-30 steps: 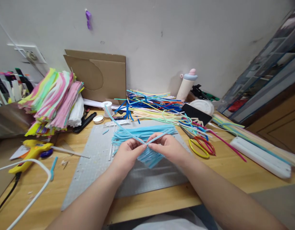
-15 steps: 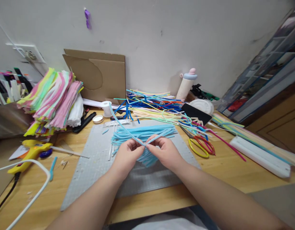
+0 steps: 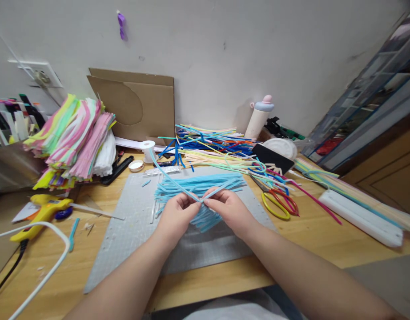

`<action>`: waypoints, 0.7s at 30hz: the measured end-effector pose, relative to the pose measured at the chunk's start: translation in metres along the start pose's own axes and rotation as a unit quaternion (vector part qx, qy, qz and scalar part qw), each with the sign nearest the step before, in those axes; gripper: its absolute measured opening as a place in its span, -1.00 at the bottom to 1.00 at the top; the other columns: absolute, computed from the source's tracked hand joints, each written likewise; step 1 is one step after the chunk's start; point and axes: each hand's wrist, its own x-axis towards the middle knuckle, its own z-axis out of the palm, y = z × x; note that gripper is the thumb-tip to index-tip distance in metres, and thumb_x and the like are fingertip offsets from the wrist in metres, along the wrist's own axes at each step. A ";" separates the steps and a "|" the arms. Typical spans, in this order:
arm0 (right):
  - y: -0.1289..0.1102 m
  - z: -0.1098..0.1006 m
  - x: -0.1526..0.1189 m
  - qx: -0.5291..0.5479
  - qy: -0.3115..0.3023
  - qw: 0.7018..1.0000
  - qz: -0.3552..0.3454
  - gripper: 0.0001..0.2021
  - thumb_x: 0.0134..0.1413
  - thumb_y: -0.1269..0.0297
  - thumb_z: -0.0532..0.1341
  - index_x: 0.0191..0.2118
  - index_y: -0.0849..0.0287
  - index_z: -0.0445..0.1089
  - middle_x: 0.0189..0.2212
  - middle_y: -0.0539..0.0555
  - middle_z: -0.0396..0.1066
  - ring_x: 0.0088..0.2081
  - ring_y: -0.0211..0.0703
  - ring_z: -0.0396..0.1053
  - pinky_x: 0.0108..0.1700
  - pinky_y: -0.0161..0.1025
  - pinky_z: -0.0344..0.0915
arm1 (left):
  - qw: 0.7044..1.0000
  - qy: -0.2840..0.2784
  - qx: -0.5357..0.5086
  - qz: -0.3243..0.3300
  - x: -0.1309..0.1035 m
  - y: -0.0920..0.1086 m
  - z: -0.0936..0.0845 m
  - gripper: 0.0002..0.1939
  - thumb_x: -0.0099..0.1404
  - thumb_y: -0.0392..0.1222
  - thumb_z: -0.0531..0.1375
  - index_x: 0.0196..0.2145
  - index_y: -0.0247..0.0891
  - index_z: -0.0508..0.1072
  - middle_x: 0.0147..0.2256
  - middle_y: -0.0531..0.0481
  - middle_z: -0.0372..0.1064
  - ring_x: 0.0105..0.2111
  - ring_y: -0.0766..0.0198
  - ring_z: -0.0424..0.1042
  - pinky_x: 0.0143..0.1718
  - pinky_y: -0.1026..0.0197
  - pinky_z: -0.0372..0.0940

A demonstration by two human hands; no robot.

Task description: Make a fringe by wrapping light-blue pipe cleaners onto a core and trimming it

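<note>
Head view: both hands meet over the grey cutting mat (image 3: pixel 131 231). The left hand (image 3: pixel 176 218) and right hand (image 3: pixel 230 211) each have their grip pinched tight on one fuzzy light-blue pipe cleaner (image 3: pixel 168 175), thin and wiry, bent to a sharp V right at the grip. One leg runs up and away to the left, the other to the right. Just beyond the grip lies a fluffy pile of blue pipe cleaners (image 3: pixel 198 184), long axes left-right. Right of the grip, yellow-and-red scissors (image 3: pixel 280 204) rest on the wooden table (image 3: pixel 325 240).
</note>
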 end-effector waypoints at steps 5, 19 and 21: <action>0.000 0.000 0.001 -0.006 0.006 1.000 -0.008 -0.85 -0.13 0.23 0.27 -0.43 0.20 0.38 -0.50 -0.02 0.40 -0.41 -0.23 0.33 -0.29 -0.27 0.23 | 1.000 -0.014 -0.008 0.004 0.001 -0.002 -0.001 -0.89 -0.03 -0.22 0.29 -0.48 -0.28 0.46 -0.52 0.08 0.40 -0.48 0.31 0.34 -0.39 0.28 0.18; 0.001 0.001 0.000 -0.029 -0.012 0.999 -0.030 -0.91 -0.11 0.29 0.23 -0.46 0.19 0.36 -0.51 -0.04 0.35 -0.43 -0.25 0.29 -0.33 -0.29 0.20 | 1.000 -0.008 0.005 0.022 0.005 -0.005 -0.001 -0.89 -0.06 -0.26 0.24 -0.51 -0.29 0.38 -0.58 0.12 0.30 -0.55 0.36 0.24 -0.47 0.30 0.11; 0.001 0.000 0.000 -0.069 -0.014 0.997 -0.043 -0.92 -0.09 0.29 0.22 -0.46 0.19 0.37 -0.52 -0.03 0.35 -0.44 -0.25 0.28 -0.35 -0.30 0.19 | 1.000 -0.005 0.013 0.027 0.005 -0.007 -0.001 -0.89 -0.06 -0.26 0.24 -0.51 -0.29 0.38 -0.58 0.12 0.30 -0.55 0.36 0.24 -0.47 0.30 0.12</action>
